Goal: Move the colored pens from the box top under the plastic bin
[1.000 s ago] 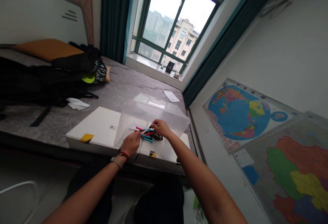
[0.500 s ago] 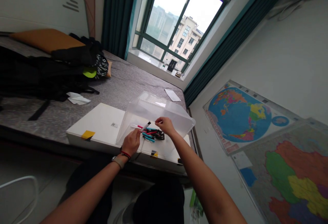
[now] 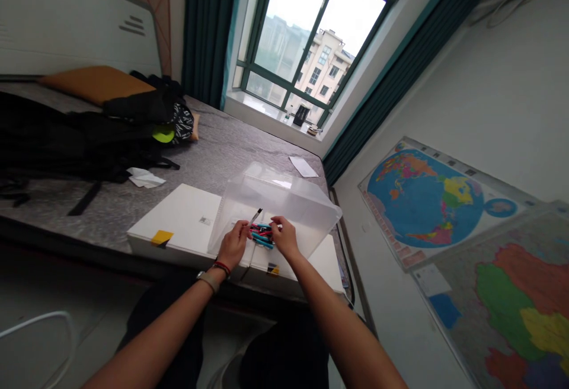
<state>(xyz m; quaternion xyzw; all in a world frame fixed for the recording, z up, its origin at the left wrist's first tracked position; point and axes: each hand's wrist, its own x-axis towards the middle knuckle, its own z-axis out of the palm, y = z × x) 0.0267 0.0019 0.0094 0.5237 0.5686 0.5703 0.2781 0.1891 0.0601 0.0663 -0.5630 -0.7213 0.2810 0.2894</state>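
My left hand (image 3: 233, 246) is closed around a pen (image 3: 255, 216) with a pale barrel and a dark end, which points up and to the right. Just right of it, a small pile of pens (image 3: 261, 241), blue, red and black, lies in a translucent plastic bin (image 3: 306, 204). My right hand (image 3: 285, 239) is at the pile's right side, its fingers bent and pinched together; whatever they grip is hidden. Beneath the bin are white cardboard boxes (image 3: 182, 217) with yellow and black tape.
The boxes stand at the near edge of a grey surface (image 3: 249, 140). A black bag (image 3: 80, 140) and a crumpled white paper (image 3: 146, 178) lie left, a white sheet (image 3: 303, 166) behind the bin. Wall maps (image 3: 433, 199) hang on the right.
My right hand has come down and nearer to the pile of pens, from above it. My left hand still holds the pen. The view has shifted slightly.
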